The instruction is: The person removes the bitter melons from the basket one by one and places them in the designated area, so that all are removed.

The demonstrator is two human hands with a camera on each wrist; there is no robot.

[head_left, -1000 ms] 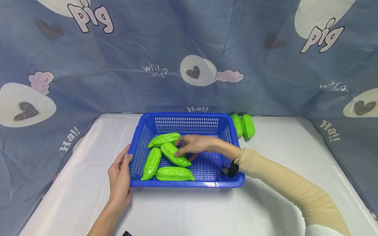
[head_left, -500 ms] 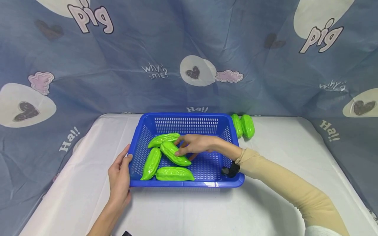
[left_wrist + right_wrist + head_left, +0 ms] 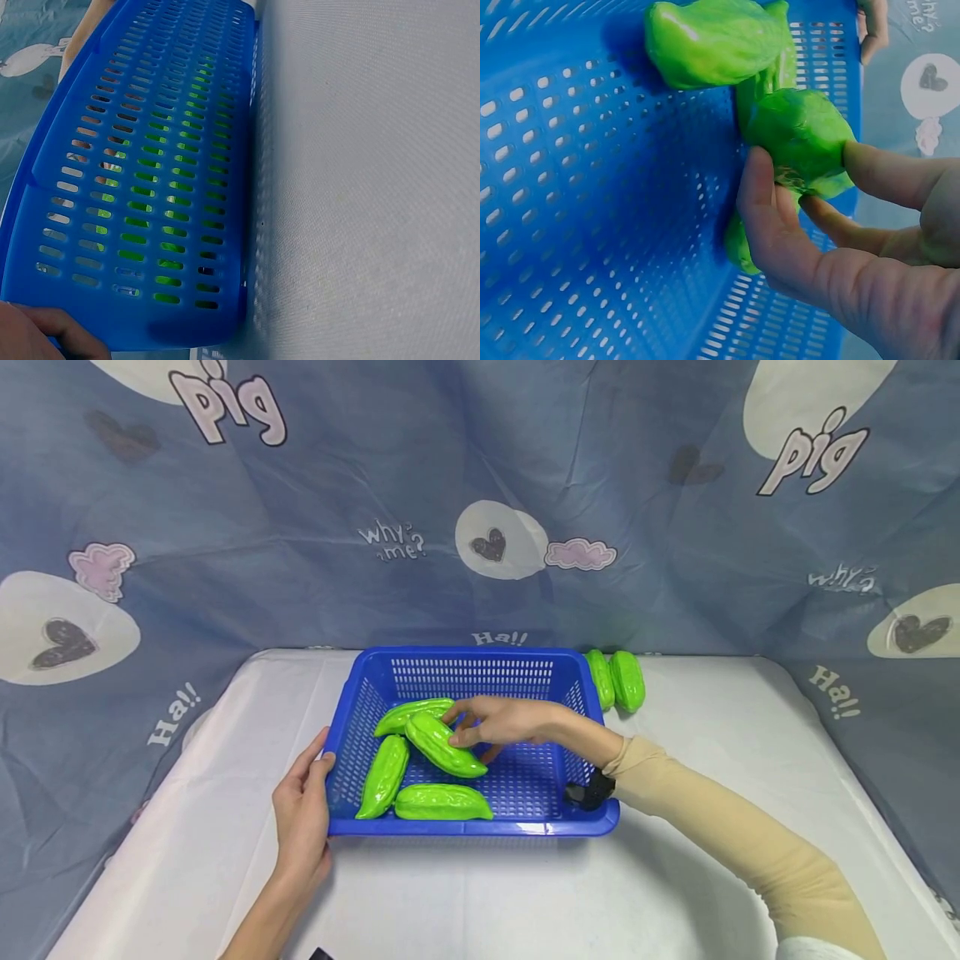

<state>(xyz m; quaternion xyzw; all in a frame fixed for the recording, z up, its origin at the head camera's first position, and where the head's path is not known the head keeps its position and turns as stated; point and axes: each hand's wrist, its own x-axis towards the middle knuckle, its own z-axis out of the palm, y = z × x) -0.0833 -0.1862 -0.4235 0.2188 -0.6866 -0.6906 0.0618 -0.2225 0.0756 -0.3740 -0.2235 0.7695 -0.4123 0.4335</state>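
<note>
A blue plastic basket stands on the table with several glossy green bitter melons inside. My left hand grips its left rim; in the left wrist view the fingers show at the basket's edge. Inside, my right hand pinches one bitter melon between thumb and fingers, tilted above the basket floor. Around it lie a bitter melon at the back, another along the left side and a third near the front wall. The right wrist view shows the held bitter melon end-on.
Two more green bitter melons lie outside the basket against its right wall, at the back. A white cloth covers the table. A blue printed curtain hangs right behind the table.
My right hand has raised the pinched bitter melon slightly, away from the basket floor. The left hand stays on the rim.
</note>
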